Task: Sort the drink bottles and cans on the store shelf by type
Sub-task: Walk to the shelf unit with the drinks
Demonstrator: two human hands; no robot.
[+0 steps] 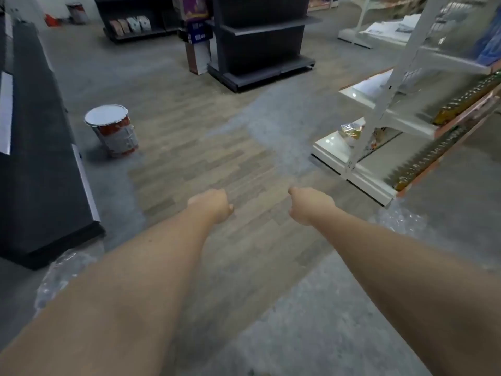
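Both my arms stretch forward over the shop floor. My left hand (212,206) is curled into a loose fist with nothing in it. My right hand (306,203) is curled the same way, a hand's width to its right. No drink bottles or cans can be made out. A white store shelf (379,126) stands at the right, with rows of yellowish packaged goods (461,101) along its orange-edged boards. The picture is blurred, so the goods cannot be told apart.
A red and white paint bucket (113,131) with a foil lid stands on the floor at the left. A long dark shelf unit (40,147) runs along the left side. Another dark shelf unit (260,42) stands ahead. Crumpled clear plastic wrap (401,221) lies near the white shelf's foot.
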